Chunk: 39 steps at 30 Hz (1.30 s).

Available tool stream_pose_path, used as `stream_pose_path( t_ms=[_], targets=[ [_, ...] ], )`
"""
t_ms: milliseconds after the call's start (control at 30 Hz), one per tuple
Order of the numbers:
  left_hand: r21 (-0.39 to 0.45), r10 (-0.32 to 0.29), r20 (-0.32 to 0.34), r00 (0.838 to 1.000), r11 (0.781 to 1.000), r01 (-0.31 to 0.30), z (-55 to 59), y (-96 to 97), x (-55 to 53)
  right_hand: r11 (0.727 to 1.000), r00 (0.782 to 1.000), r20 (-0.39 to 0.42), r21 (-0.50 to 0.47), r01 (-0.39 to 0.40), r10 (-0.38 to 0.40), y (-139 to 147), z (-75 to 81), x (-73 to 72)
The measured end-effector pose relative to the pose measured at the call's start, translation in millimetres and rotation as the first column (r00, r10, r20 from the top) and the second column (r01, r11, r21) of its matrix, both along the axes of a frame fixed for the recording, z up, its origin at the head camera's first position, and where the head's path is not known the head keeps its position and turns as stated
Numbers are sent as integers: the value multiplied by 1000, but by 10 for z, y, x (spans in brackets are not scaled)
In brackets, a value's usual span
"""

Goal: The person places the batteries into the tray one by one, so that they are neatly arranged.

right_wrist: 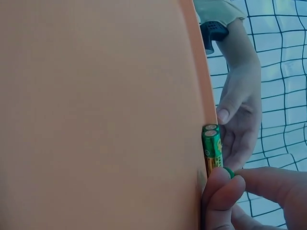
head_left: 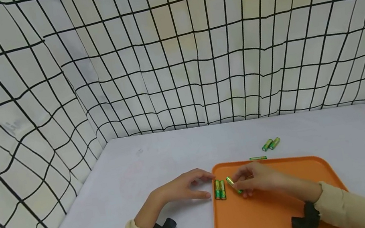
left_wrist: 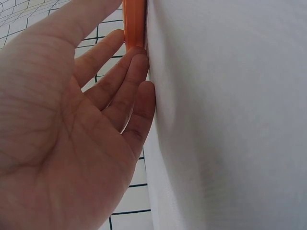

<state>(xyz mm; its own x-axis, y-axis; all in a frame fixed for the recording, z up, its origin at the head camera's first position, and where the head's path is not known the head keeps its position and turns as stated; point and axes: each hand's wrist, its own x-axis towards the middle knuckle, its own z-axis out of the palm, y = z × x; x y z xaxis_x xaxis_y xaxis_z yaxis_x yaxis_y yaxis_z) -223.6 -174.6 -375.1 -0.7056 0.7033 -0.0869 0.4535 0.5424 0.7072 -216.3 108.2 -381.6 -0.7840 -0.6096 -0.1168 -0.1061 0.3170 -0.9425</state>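
Observation:
My right hand [head_left: 257,177] pinches a green and gold battery [head_left: 229,181] over the left part of the orange tray [head_left: 256,219]. In the right wrist view only a green end of that battery [right_wrist: 229,172] shows between the fingertips [right_wrist: 233,189]. Just left of it, two similar batteries [head_left: 219,189] lie side by side along the tray's left rim. My left hand [head_left: 184,187] holds nothing. Its fingers are loosely bent, with the tips right at the tray's left rim [left_wrist: 135,24].
Behind the tray, two more batteries [head_left: 271,144] lie side by side on the white table [head_left: 160,154]. Another battery [head_left: 258,158] lies crosswise close against the tray's back rim. White walls with a black grid [head_left: 174,66] rise around the table.

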Motion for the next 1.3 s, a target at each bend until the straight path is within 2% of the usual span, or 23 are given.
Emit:
stream_pose_path(
  t_ms=[333, 567, 800, 1067, 1300],
  targets=[
    [0, 3, 10, 1000, 1000, -3, 5, 6, 7, 1000, 1000, 7, -25, -18, 18, -71, 2, 10],
    [-4, 7, 7, 1000, 1000, -7, 7, 8, 12, 999, 998, 47, -39, -38, 40, -70, 14, 19],
    [-9, 1, -8, 1000, 1000, -1, -2, 8, 0, 999, 998, -42, 28, -46, 47, -96, 0, 25],
    [-11, 9, 4, 1000, 1000, -9, 6, 3, 8, 999, 998, -54, 32, -30, 31, -120, -12, 33],
    [-2, -11, -12, 1000, 1000, 11, 9, 11, 8, 999, 996, -86, 49, -21, 25, -144, -15, 43]
  ],
)
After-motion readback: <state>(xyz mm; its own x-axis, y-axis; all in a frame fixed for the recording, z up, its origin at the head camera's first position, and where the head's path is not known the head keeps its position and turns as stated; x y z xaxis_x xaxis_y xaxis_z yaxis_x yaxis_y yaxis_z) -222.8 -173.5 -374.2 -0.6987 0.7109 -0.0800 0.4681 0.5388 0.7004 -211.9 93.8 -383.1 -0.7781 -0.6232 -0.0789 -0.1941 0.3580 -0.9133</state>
